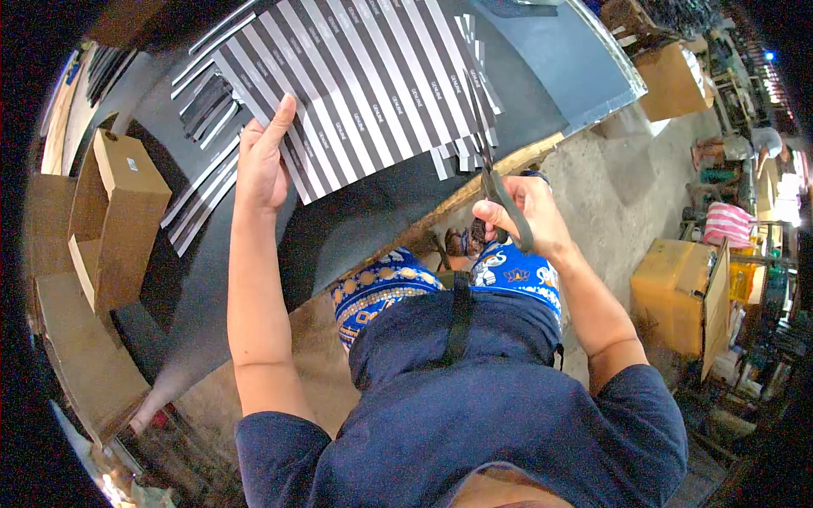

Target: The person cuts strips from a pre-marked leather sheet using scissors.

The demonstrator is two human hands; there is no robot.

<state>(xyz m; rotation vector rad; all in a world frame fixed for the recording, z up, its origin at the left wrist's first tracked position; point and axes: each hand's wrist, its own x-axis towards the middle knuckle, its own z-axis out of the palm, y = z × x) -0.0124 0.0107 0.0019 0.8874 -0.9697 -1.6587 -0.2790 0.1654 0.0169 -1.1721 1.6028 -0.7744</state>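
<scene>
My left hand grips the left edge of a striped black-and-white sheet printed with small "GENUINE" labels, its thumb on top. My right hand is closed around the handles of black scissors. The scissor blades point up and lie at the sheet's right edge; whether they are parted is hard to make out. Beneath and left of the sheet, cut striped strips lie on the dark table. More strips show under its right side.
An opened cardboard box stands at the left of the table. On the floor to the right is a taped carton, with another box behind. A grey-blue panel covers the table's far right. Another person is in the right background.
</scene>
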